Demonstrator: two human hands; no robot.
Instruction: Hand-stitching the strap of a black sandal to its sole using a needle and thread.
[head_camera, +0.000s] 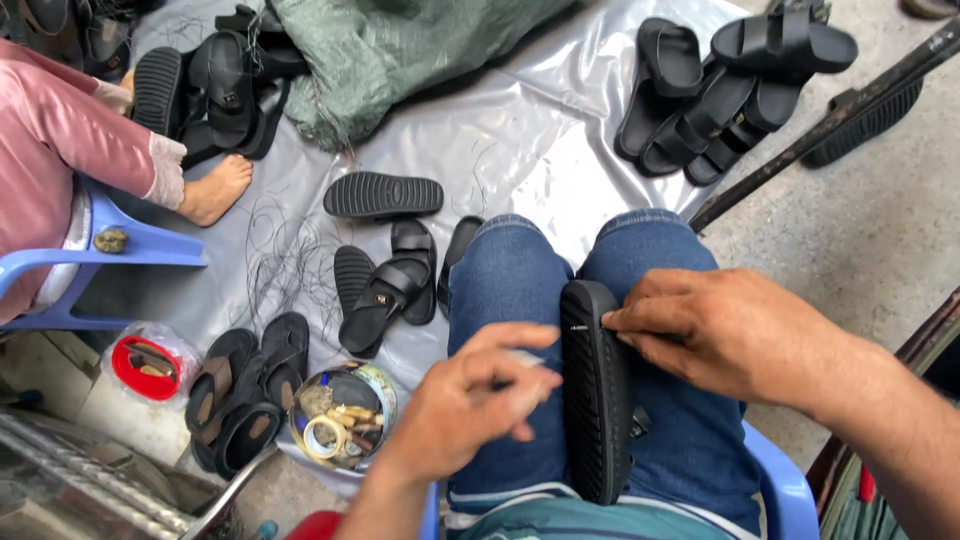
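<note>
Over grey sheeting, right hand grips black sandal; left hand beside.

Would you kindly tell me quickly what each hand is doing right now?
Left hand: blurred, fingers curled beside the black sandal; whether it holds anything cannot be told.
Right hand: fingers pressed on the sandal's sole edge.

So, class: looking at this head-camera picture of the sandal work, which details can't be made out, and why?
- Left hand: fingertips motion-blurred; whatever they pinch is unreadable.
- Black sandal on the lap: sole faces up, so its strap side is hidden.
- Right hand: covers the sandal's edge where it grips.
- Round tin: contents too small to identify.
- Person in pink: cut off by the left edge.
</note>
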